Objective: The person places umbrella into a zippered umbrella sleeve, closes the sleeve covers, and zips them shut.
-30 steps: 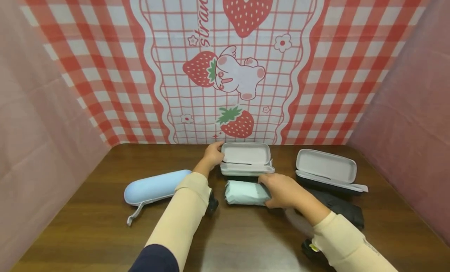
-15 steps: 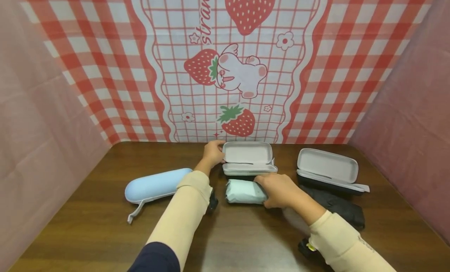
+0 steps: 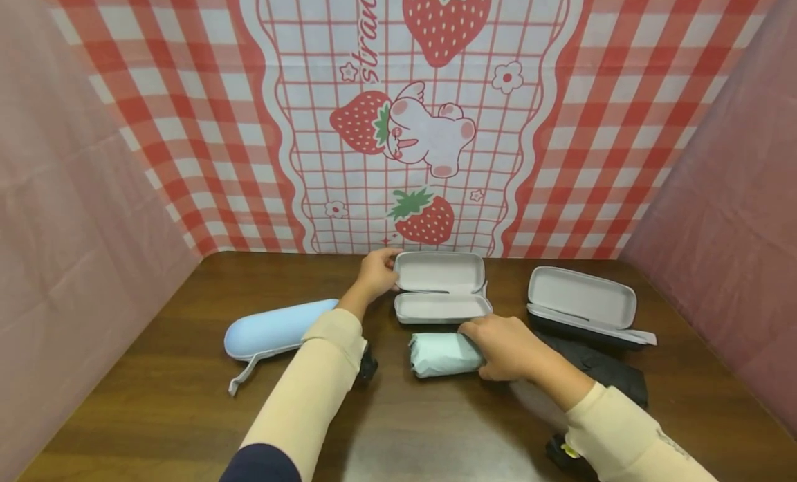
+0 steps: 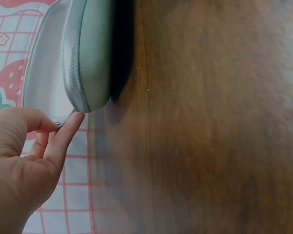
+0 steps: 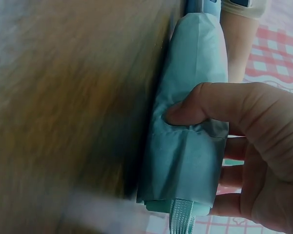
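The left hand (image 4: 27, 163) is steadying the open case (image 4: 96, 53), seemingly pinching its near end; the right hand (image 5: 263, 144) is gripping the umbrella (image 5: 195, 63), best held level.

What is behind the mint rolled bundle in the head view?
Behind the bundle, held by the right hand, sits the open case, whose end the left hand pinches; farther back hangs the strawberry cloth. Whatever the raised lid covers cannot be seen.

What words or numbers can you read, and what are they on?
"straw", sideways on the strawberry cloth, cut off at the picture's top.
Small marks on the right sleeve: too small to read.
None I can read on the green bundle or green case.
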The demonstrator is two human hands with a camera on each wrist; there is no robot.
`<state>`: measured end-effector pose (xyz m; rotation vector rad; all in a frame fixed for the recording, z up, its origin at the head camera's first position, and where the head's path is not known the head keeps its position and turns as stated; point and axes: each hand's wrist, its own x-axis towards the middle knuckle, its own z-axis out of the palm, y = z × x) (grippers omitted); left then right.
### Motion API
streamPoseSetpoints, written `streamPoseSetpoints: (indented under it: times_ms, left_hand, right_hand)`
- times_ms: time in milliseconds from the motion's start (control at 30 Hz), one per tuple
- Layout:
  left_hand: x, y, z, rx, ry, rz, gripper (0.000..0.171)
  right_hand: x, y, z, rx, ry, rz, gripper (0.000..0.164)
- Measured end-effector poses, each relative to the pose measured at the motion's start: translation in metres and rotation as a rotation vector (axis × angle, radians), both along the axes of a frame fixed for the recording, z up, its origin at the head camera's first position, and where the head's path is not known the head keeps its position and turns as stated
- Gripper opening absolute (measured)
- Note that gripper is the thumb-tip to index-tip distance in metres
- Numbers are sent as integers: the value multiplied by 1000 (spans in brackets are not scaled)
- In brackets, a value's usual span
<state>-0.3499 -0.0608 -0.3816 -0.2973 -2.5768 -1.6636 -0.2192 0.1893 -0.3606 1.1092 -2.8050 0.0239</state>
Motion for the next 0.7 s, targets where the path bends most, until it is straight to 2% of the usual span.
streamPoseSetpoints:
  times_ms: [367,700]
  left_hand:
    - [9,-6,2,-1,64,6,55]
    - [15,-4,3,0,135,-13,56]
  right_hand:
    - [6,8,18,18,37,-16,55]
    - [-8,4,31,4,40,-56,57]
